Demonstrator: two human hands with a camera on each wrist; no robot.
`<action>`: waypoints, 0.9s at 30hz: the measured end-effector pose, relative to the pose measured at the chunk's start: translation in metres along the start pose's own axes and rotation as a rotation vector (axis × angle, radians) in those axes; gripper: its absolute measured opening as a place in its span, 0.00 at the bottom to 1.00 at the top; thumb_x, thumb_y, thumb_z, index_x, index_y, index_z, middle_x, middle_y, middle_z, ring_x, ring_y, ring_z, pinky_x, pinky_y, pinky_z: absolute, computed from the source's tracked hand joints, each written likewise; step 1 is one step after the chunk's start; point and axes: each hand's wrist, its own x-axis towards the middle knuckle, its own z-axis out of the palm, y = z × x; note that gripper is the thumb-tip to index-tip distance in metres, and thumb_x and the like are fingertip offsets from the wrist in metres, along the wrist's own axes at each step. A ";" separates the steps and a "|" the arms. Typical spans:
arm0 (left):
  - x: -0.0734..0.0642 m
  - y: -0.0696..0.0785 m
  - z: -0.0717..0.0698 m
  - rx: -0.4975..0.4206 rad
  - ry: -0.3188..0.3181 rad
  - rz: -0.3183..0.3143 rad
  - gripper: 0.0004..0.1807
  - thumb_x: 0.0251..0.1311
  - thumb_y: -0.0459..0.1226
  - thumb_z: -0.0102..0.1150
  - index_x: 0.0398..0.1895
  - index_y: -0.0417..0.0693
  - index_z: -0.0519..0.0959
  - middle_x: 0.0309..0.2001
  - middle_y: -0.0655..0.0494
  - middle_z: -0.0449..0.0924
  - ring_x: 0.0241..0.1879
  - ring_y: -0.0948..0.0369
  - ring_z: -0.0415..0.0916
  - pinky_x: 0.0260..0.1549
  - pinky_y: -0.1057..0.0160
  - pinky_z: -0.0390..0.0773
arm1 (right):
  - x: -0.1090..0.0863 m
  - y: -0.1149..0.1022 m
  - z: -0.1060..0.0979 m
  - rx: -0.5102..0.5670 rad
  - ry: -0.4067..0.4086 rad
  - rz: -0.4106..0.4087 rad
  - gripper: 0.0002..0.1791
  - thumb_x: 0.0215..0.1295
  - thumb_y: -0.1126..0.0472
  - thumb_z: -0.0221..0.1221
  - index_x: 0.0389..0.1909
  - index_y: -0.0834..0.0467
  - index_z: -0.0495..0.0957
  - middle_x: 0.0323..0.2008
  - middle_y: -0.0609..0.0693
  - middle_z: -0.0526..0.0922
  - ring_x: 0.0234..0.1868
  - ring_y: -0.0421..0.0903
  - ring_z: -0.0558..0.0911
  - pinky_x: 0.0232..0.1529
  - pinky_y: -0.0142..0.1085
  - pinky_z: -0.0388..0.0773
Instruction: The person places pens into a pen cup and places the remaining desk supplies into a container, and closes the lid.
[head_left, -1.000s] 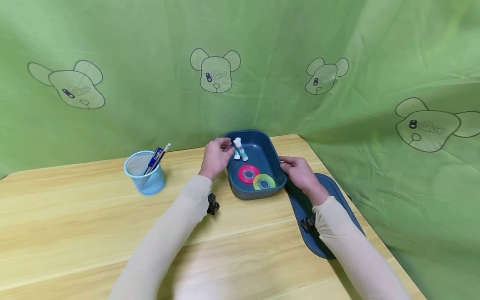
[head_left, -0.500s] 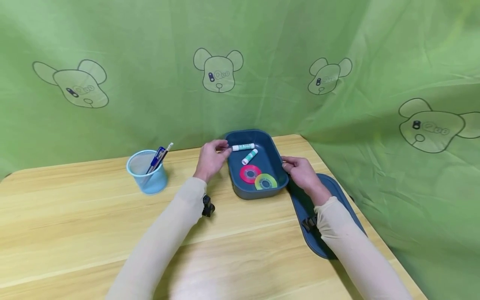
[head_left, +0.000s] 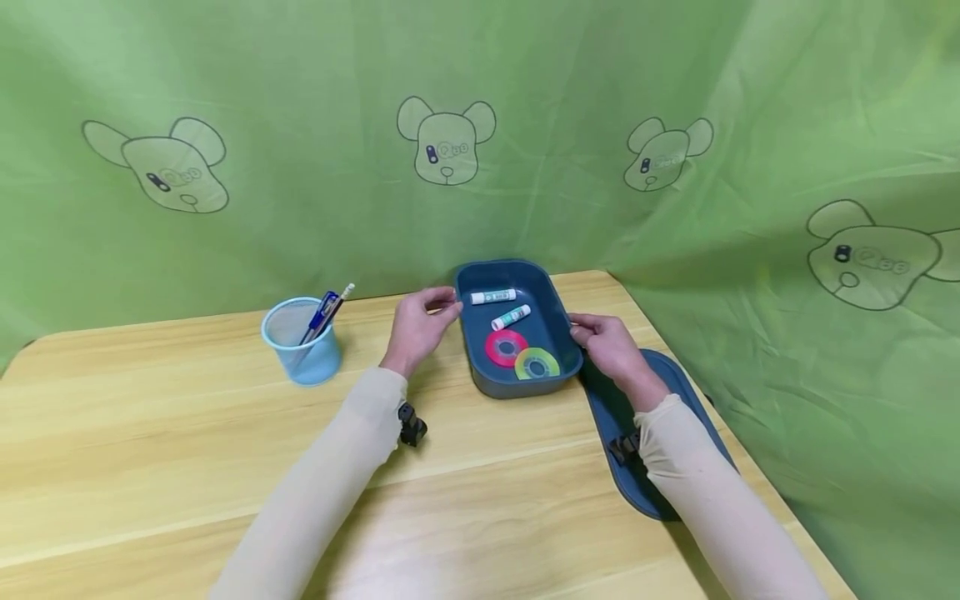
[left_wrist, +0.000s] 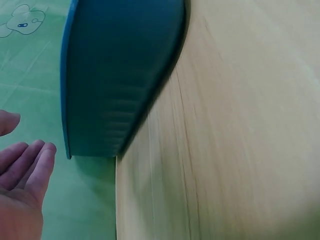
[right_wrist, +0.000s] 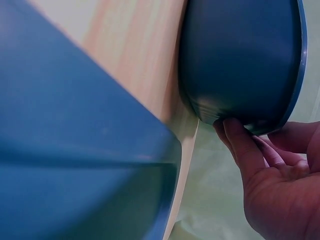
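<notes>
A dark blue, deep plastic box (head_left: 491, 379) stands near the table's back edge. Inside lie two white-and-green glue sticks (head_left: 493, 297), apart from each other, and two ring-shaped rolls, one pink (head_left: 497, 354), one yellow-green (head_left: 552, 364), overlapping. My left hand (head_left: 420, 329) is at the box's left rim in the head view. Its fingers are extended and hold nothing, and the left wrist view shows a gap between them and the wall. My right hand (head_left: 609, 346) touches the box's right side; long fingers (right_wrist: 240, 142) lie against the outer wall, thumb close to the rim.
A matching blue lid (head_left: 630, 487) lies on the wooden table (head_left: 450, 500) at the right, under my right forearm. A light blue mesh cup (head_left: 311, 362) with a blue pen (head_left: 324, 310) and a pencil stands at the left. A green curtain (head_left: 315, 208) hangs behind the table.
My left hand has drawn back leftward out of the box. The two glue sticks, bunched beside its fingers a second ago, now lie spread on the bottom. My right hand stays at the box.
</notes>
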 end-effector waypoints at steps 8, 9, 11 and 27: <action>-0.005 -0.004 -0.005 -0.028 -0.028 0.024 0.19 0.61 0.34 0.66 0.54 0.34 0.80 0.47 0.48 0.82 0.48 0.57 0.78 0.48 0.68 0.79 | -0.001 0.003 -0.002 -0.008 -0.003 0.007 0.24 0.76 0.65 0.46 0.69 0.68 0.64 0.64 0.67 0.70 0.66 0.59 0.68 0.66 0.52 0.65; -0.007 -0.005 -0.006 -0.030 -0.029 0.019 0.19 0.61 0.34 0.66 0.54 0.34 0.80 0.47 0.47 0.83 0.49 0.57 0.78 0.48 0.68 0.79 | -0.002 0.004 -0.002 -0.009 -0.005 0.009 0.24 0.76 0.65 0.46 0.69 0.68 0.64 0.64 0.67 0.70 0.66 0.59 0.68 0.66 0.52 0.66; -0.010 -0.006 -0.007 -0.038 -0.030 0.008 0.19 0.62 0.34 0.65 0.54 0.34 0.80 0.48 0.46 0.82 0.49 0.56 0.78 0.49 0.67 0.79 | -0.002 0.005 -0.002 -0.013 -0.009 0.009 0.24 0.76 0.65 0.46 0.69 0.68 0.64 0.63 0.67 0.71 0.66 0.59 0.68 0.66 0.52 0.65; -0.074 0.020 -0.021 -0.037 -0.018 -0.169 0.31 0.61 0.36 0.64 0.65 0.31 0.68 0.61 0.41 0.73 0.61 0.51 0.70 0.59 0.60 0.72 | -0.018 -0.015 -0.022 -0.131 0.005 -0.058 0.26 0.76 0.57 0.49 0.66 0.71 0.66 0.62 0.68 0.72 0.61 0.61 0.73 0.60 0.51 0.73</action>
